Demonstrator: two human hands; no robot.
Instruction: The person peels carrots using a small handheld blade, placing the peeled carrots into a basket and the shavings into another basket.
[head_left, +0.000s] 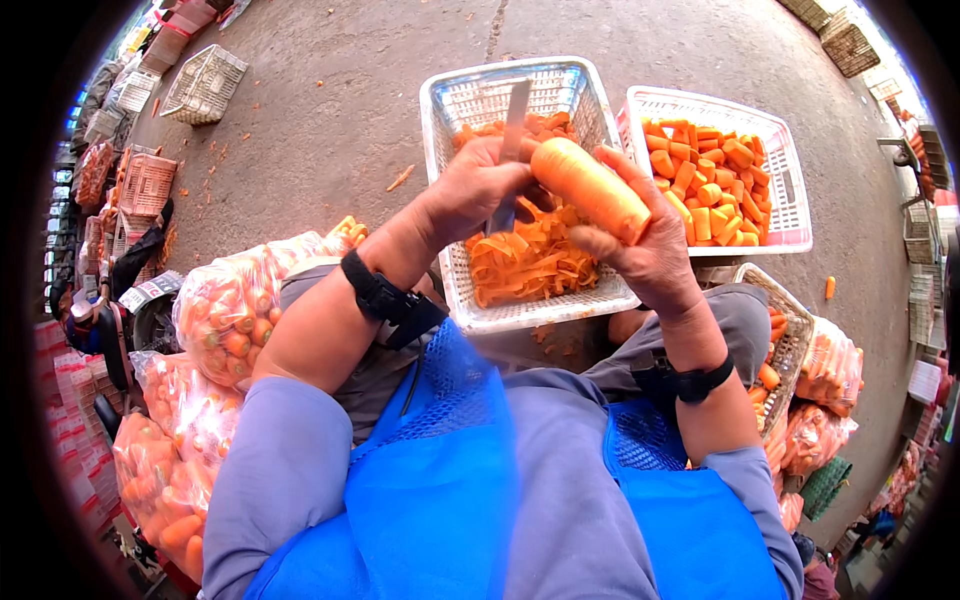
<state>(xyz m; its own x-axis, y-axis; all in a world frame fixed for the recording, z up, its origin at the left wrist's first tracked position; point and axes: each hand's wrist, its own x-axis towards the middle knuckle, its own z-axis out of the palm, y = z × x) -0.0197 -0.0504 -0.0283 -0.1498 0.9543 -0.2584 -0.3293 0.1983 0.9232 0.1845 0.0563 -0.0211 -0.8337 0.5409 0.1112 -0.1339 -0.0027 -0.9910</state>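
My left hand (484, 184) grips a flat metal blade tool (516, 112), a knife or peeler; blur hides which. In my right hand (652, 251) is a thick orange carrot (589, 184), tilted, its far end close to my left fingers. The carrot's near end looks cut flat. Both hands are above a white plastic crate (540, 319). Thin carrot peelings (525, 266) are heaped inside it, with more orange pieces towards its far end. To the right, a second white crate (784, 161) holds many short carrot chunks (709, 184).
Clear plastic bags of carrots (232, 322) stand by my left leg. Beside my right leg are a crate of carrots (791, 352) and a bagged bundle of carrots (829, 367). A pale crate (204, 86) sits on the concrete floor (337, 97), where carrot scraps lie scattered.
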